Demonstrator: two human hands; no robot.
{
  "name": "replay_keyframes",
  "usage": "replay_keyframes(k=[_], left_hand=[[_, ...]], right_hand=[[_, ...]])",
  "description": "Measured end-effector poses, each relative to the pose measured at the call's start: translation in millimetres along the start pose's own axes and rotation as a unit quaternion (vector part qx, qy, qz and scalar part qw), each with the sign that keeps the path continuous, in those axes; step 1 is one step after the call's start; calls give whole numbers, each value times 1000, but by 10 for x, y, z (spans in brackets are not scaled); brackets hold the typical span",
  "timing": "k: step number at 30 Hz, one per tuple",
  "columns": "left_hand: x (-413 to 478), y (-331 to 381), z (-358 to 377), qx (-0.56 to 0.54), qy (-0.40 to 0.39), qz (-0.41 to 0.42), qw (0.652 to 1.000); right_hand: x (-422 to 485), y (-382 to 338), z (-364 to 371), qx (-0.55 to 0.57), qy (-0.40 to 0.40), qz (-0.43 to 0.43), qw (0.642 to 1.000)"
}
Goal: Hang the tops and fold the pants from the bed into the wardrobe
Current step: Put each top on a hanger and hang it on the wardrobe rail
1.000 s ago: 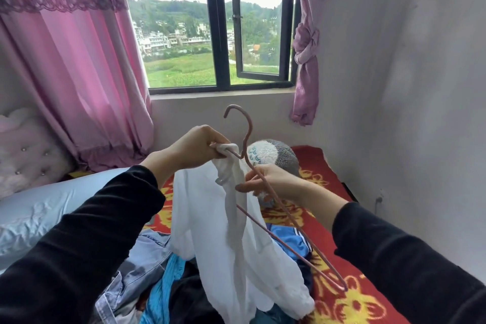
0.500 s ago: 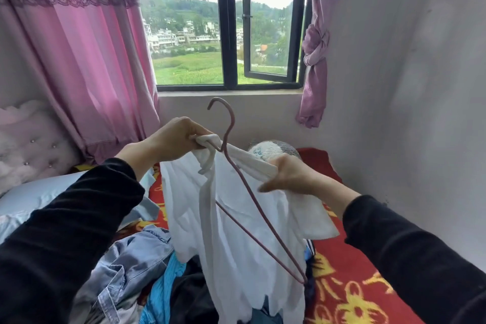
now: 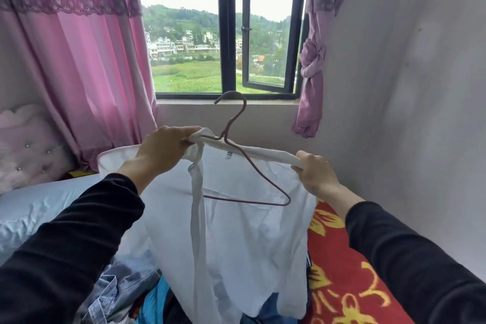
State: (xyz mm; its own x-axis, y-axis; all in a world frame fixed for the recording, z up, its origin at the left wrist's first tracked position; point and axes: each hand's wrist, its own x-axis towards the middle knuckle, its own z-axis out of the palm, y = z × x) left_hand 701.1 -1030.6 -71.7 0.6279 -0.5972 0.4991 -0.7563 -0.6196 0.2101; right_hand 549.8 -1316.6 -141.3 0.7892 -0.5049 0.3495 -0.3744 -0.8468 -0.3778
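A white top (image 3: 244, 231) hangs spread out in front of me over the bed. A thin reddish-brown wire hanger (image 3: 238, 155) lies against it, hook up, its right arm and bottom bar showing in front of the cloth. My left hand (image 3: 163, 150) grips the bunched neckline together with the hanger's left side. My right hand (image 3: 314, 175) pinches the top's right shoulder edge, pulled out to the right. A long white strap dangles from the neckline. Below lies a pile of clothes (image 3: 126, 297) with denim, blue and dark pieces.
The bed has a red blanket with yellow flowers (image 3: 347, 279) on the right and a pale blue pillow (image 3: 39, 213) on the left. Pink curtains (image 3: 79, 60) flank a part-open window (image 3: 244, 34). A grey wall (image 3: 407, 87) stands close on the right.
The top has been raised and spread wide. My right hand has moved out to the right along the shoulder, and the hanger has swung from steeply tilted to nearly upright. The grey plush is now hidden.
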Motion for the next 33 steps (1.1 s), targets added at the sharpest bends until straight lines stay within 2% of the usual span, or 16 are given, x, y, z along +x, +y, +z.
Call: replay_keyframes(k=[4,5,7,8,10,13,16,17,18,20,21,22,24,26,31,33], left_hand=[[-43,70,10,47,48,11,998],[-51,73,27,49,58,9,997],[-58,47,76,28,64,-8,998],[-53,17,108,-3,55,-21,998],[-46,-34,173,-91,35,-46,994],[-48,-49,229,-180,36,-59,981],[-36,-57,163,-256,47,-51,964],[-31,-63,116,-280,50,-47,957],[-23,-71,65,-299,55,-43,952],[7,-59,-36,-318,67,-34,945],[34,-42,-87,-320,73,-34,944],[66,-11,-136,-323,80,-32,943],[148,73,-229,-320,96,-22,942],[234,194,-332,-322,109,-8,940],[344,416,-816,-317,192,49,928],[356,409,-971,-343,196,55,917]], right_hand=[[-13,-17,16,-156,29,-53,986],[0,-43,11,-112,19,-26,993],[37,-159,-61,121,-20,71,990],[55,-240,-111,246,-38,109,962],[39,-439,-237,365,-75,109,921],[-36,-673,-445,427,-230,4,874],[-69,-719,-674,336,-412,-90,842],[-55,-717,-720,319,-406,-113,849],[-27,-715,-749,321,-345,-129,873],[70,-681,-763,295,-98,-132,941],[129,-656,-743,230,16,-131,964],[167,-661,-726,158,70,-141,975],[238,-727,-680,94,51,-171,979],[293,-889,-733,129,31,-179,975],[530,-1138,-1255,187,161,-141,959],[591,-1115,-1457,183,159,-141,960]])
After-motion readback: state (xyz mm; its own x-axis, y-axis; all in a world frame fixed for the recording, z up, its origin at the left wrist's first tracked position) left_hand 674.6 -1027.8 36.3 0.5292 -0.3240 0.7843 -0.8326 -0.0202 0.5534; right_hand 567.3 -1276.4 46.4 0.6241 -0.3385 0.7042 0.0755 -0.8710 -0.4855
